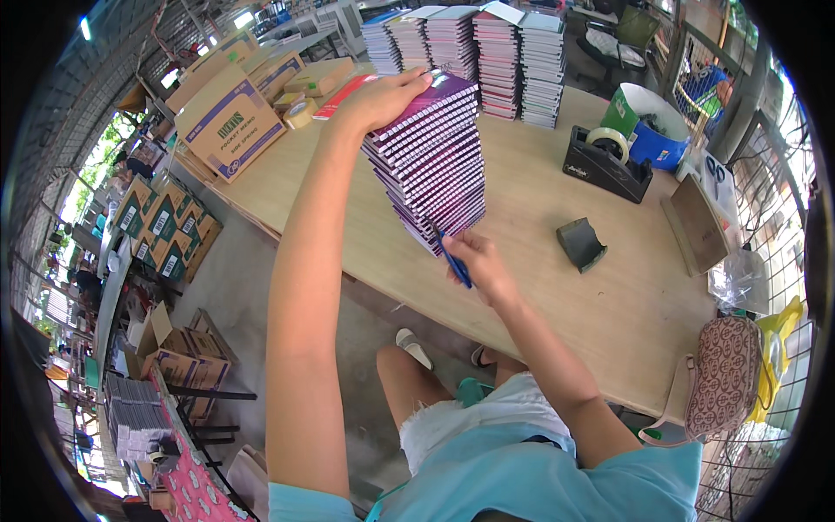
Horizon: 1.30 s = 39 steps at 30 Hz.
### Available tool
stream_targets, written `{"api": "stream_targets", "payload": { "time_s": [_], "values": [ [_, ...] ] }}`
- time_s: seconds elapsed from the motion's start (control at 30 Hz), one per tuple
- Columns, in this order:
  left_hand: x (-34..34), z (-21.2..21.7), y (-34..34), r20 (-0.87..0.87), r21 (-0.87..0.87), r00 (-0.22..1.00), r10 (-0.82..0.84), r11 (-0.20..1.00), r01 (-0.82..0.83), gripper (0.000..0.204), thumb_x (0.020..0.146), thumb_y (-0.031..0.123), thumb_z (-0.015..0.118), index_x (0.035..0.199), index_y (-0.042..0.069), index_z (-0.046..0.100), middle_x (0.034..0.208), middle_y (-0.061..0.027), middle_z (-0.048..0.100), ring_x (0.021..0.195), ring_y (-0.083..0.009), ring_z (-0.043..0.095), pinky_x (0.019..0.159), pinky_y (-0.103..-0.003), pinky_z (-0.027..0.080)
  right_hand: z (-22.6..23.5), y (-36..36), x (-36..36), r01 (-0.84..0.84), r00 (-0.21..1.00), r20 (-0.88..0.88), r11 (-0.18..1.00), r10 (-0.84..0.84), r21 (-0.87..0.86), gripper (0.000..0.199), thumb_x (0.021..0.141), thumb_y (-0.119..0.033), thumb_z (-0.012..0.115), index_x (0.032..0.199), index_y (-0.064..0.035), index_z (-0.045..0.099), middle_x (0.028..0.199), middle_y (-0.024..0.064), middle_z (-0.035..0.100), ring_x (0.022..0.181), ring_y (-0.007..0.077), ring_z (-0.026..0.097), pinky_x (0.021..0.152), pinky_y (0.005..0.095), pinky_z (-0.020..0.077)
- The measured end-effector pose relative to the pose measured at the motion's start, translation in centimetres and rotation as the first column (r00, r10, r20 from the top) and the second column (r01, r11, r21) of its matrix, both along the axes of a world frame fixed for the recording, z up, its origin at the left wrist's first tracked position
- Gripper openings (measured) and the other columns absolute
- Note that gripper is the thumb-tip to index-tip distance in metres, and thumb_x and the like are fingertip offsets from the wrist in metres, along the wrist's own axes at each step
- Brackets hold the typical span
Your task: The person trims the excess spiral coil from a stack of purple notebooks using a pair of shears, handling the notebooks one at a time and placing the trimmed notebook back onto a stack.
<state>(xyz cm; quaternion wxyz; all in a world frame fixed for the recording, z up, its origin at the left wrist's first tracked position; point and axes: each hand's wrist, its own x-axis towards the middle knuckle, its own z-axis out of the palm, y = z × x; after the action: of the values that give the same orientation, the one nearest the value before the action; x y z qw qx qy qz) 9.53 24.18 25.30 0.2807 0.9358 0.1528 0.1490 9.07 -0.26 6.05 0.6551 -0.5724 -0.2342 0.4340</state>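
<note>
A tall stack of spiral-bound notebooks (426,148) with purple covers stands near the table's front edge, its white-looped bindings facing me. My left hand (383,97) lies over the top of the stack with fingers stretched across the upper cover. A red cover or card (342,94) sticks out beside that hand. Low at the stack's front corner, my right hand (477,264) is closed around blue-handled scissors (455,263). Their dark blade end points up against the lower notebooks, and the exact tip is hard to make out.
More notebook stacks (497,65) stand at the table's back. Cartons (230,126) and a tape roll (300,113) sit far left. To the right are a black tape dispenser (606,165), a small dark holder (581,244), a round tub (648,126) and a patterned bag (724,378).
</note>
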Motion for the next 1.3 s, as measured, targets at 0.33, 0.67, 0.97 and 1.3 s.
{"api": "stream_targets", "payload": {
  "time_s": [0.33, 0.67, 0.97, 1.3],
  "values": [
    [0.2, -0.3, 0.3, 0.016, 0.013, 1.000, -0.004, 1.000, 0.003, 0.063, 0.097, 0.059, 0.045, 0.148, 0.021, 0.046, 0.147, -0.0151, 0.051, 0.137, -0.0329, 0.047, 0.112, -0.035, 0.034, 0.1, -0.6, -2.3, 0.264, 0.499, 0.794, 0.933, -0.349, 0.244, 0.032, 0.088, -0.022, 0.072, 0.103, 0.0027, 0.059, 0.088, 0.0154, 0.064, 0.077, 0.0299, 0.066, 0.068, 0.0395, 0.0541],
    [-0.2, 0.0, -0.3, 0.017, 0.051, 1.000, 0.001, 0.999, -0.001, 0.065, 0.097, 0.059, 0.045, 0.149, 0.019, 0.046, 0.147, -0.0151, 0.050, 0.138, -0.0329, 0.045, 0.113, -0.035, 0.033, -0.8, -1.2, -1.8, 0.265, 0.484, 0.798, 0.930, -0.358, 0.256, 0.037, 0.088, -0.026, 0.072, 0.105, 0.0041, 0.060, 0.096, 0.0171, 0.064, 0.081, 0.0301, 0.067, 0.070, 0.0387, 0.0540],
    [-0.1, -0.2, 0.1, 0.020, 0.040, 1.000, 0.002, 0.999, -0.003, 0.065, 0.097, 0.060, 0.045, 0.148, 0.020, 0.046, 0.147, -0.0143, 0.050, 0.138, -0.0324, 0.046, 0.113, -0.035, 0.034, -1.0, -0.5, -0.6, 0.051, 0.971, 0.236, 0.994, -0.027, -0.098, 0.030, 0.092, -0.027, 0.068, 0.104, -0.0002, 0.060, 0.087, 0.0130, 0.064, 0.069, 0.0252, 0.065, 0.060, 0.0378, 0.0527],
    [-0.3, -0.1, 0.2, 0.027, 0.059, 1.000, -0.007, 0.998, 0.006, 0.066, 0.097, 0.060, 0.045, 0.148, 0.020, 0.046, 0.149, -0.0126, 0.049, 0.138, -0.0317, 0.045, 0.113, -0.035, 0.033, -1.4, -1.3, -2.4, 0.303, 0.494, 0.803, 0.931, -0.334, 0.201, 0.038, 0.085, -0.027, 0.074, 0.100, 0.0057, 0.059, 0.093, 0.0203, 0.062, 0.079, 0.0356, 0.065, 0.075, 0.0412, 0.0531]
  ]
}}
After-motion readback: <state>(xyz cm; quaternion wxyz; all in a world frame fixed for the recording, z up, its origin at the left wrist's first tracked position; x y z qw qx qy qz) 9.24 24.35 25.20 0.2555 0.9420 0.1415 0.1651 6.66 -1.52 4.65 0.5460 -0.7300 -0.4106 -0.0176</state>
